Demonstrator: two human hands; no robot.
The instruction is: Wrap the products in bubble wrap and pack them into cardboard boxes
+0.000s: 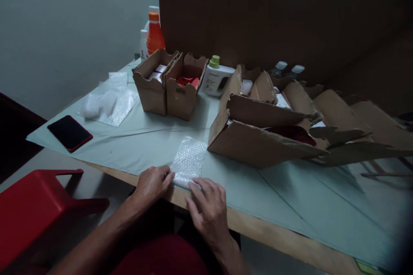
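A small rectangular piece of clear bubble wrap [189, 160] lies flat at the front edge of the table, its near end thicker, as if folded or rolled. At its lower left corner, my left hand [154, 184] is closed, thumb and curled fingers pressed on the wrap. My right hand [209, 206] grips the lower right corner with bent fingers, its thumb tucked below the index finger. Whether something lies inside the wrap cannot be made out.
More bubble wrap [118, 105] and a dark phone [70, 133] lie on the left. Cardboard bins [150, 94] stand behind, with larger tilted bins [258, 146] to the right. There are also a white green-capped bottle [216, 78], an orange bottle [155, 38] and a red stool [38, 210].
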